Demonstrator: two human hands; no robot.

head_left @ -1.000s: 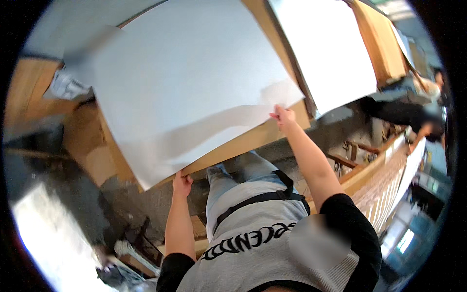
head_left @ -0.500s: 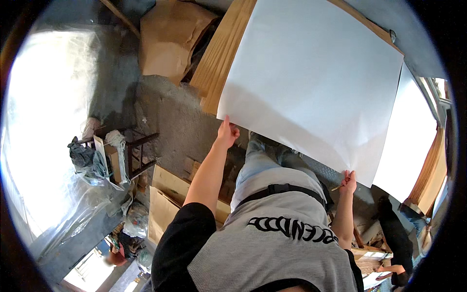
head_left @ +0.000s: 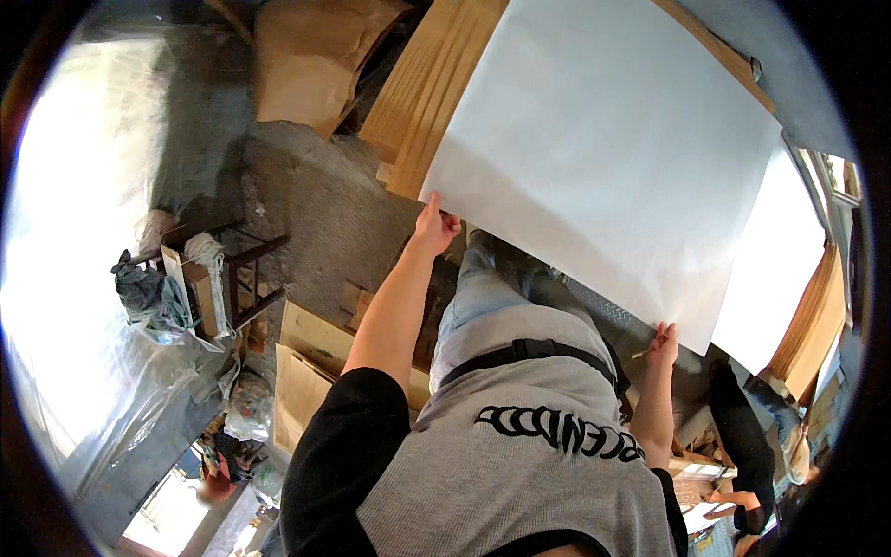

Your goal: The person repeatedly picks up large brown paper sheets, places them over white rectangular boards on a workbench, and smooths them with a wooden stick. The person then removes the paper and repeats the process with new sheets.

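A large white sheet point(head_left: 603, 158) lies over a stack of brown boards point(head_left: 422, 102), its near edge toward me. My left hand point(head_left: 434, 229) is closed on the sheet's near left corner, thumb on top and fingers curled beneath. Along the same edge, close to the near right corner, my right hand point(head_left: 663, 344) pinches the sheet, which creases slightly there. A small thin yellowish thing sticks out beside the right fingers; its kind cannot be made out. The undersides of both grips are hidden.
Another white sheet point(head_left: 775, 255) lies right of the first, above more brown boards point(head_left: 809, 334). Brown paper point(head_left: 320, 65) is at the far left. A dark stool point(head_left: 255, 278) with cloths stands left; cardboard pieces point(head_left: 302, 395) lie nearer. A person in black point(head_left: 742, 436) is at lower right.
The view has shifted slightly, so the surroundings sit a little differently. Both hands keep hold of the white sheet, and its near left corner appears slightly higher in the picture.
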